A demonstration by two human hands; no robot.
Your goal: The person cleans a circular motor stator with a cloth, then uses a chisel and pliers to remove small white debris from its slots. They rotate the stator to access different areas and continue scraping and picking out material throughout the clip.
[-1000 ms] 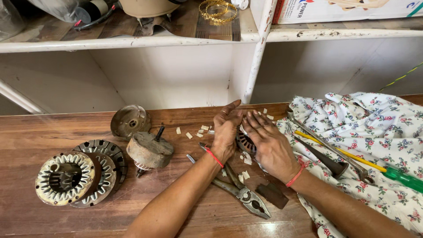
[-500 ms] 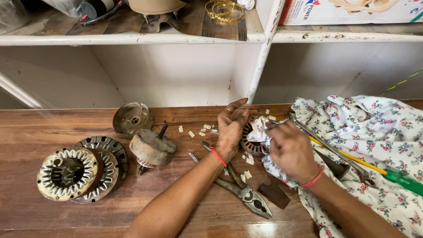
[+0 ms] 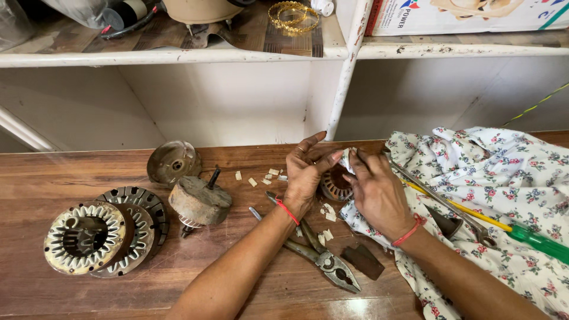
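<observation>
1. The left hand (image 3: pixel 305 175) and right hand (image 3: pixel 376 192) meet over a small motor stator (image 3: pixel 335 184) on the wooden bench (image 3: pixel 71 172), at the edge of the floral cloth (image 3: pixel 504 178).
2. Their fingertips pinch a white insulation slip (image 3: pixel 347 159) above the stator's slots; both hands are closed on it.
3. The step looks like fitting slot insulation; seating it calls for a careful push, with spare paper pieces (image 3: pixel 326 213) and pliers (image 3: pixel 323 258) near.

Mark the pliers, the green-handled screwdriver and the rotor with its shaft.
pliers (image 3: pixel 332 266): head view, on the pivot by the jaws.
green-handled screwdriver (image 3: pixel 542 242): head view, on the green handle.
rotor (image 3: pixel 200 201): head view, on the top face of the drum.
</observation>
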